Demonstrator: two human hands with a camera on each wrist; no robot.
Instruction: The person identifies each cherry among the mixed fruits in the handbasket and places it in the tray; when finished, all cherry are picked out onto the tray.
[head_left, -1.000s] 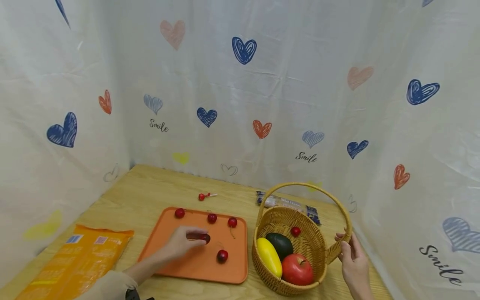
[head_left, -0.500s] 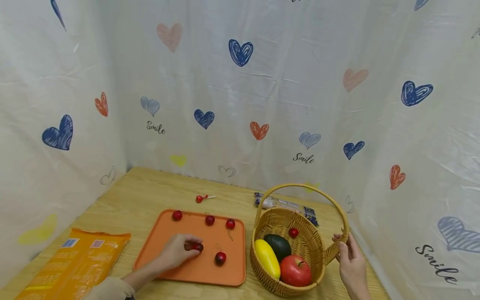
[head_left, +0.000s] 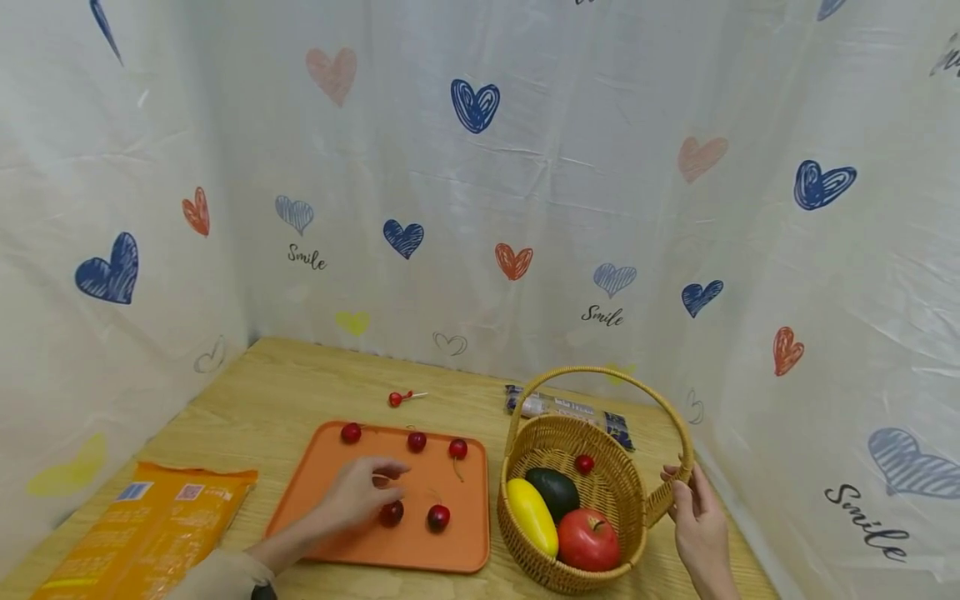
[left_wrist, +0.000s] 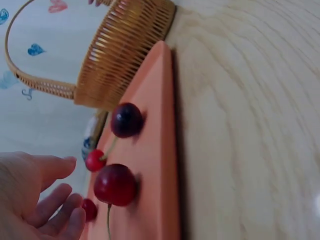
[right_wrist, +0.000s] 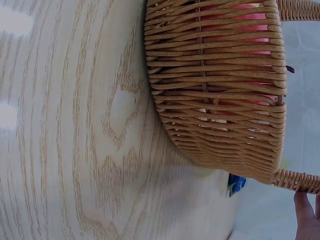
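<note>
My left hand is over the orange tray, its fingers parted and holding nothing. Just below the fingers a dark red cherry lies on the tray; the left wrist view shows this cherry with its stem, a gap between it and the fingertips. Another cherry is to its right, and more sit along the tray's far edge. At the right, my right hand grips the base of the handle of a wicker basket. In the basket are a yellow fruit, a dark green avocado, an apple and a cherry.
An orange packet lies left of the tray. Behind the tray is a red lollipop with a white stick. A long clear-and-blue packet lies behind the basket. Heart-printed curtains enclose the wooden table.
My left hand first held the cherry above the tray and lowered it; now it has let the cherry go onto the tray and opened. The right hand keeps its grip on the handle.
</note>
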